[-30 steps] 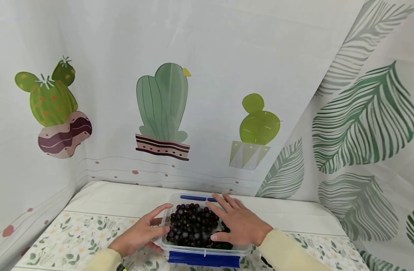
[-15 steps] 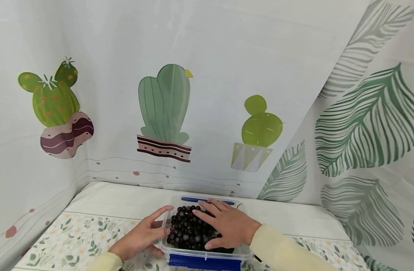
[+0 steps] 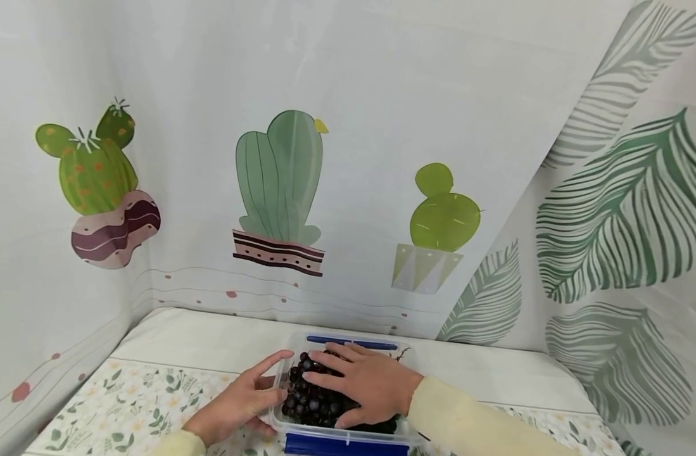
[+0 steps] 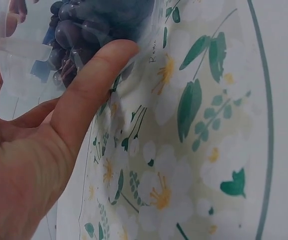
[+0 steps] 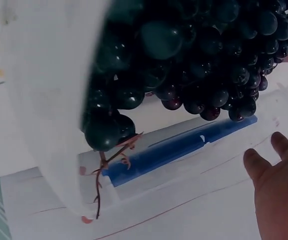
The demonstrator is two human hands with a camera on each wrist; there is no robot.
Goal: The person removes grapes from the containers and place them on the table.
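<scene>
A clear plastic container [image 3: 276, 415] with blue latches is filled with dark purple grapes [image 3: 310, 405]. My left hand [image 3: 239, 402] holds its left side, the thumb over the near rim and the other fingers spread along the wall. In the left wrist view, one finger [image 4: 91, 82] lies along the outside of the container, with grapes showing through the plastic. My right hand [image 3: 376, 386] rests palm down on the grapes, fingers spread toward the left, hiding part of the bunch. A brown grape stem [image 5: 99, 190] sticks out at the far right corner.
The container stands on a flowered tablecloth [image 3: 133, 405], its far part over the white band [image 3: 222, 332]. Behind is a white curtain [image 3: 359, 126] with printed cacti, and one with printed leaves [image 3: 627, 209] hangs at the right.
My right hand has moved left and toward me across the grapes, lowering onto them and uncovering the far right corner with its stem. My left hand stays at the container's side.
</scene>
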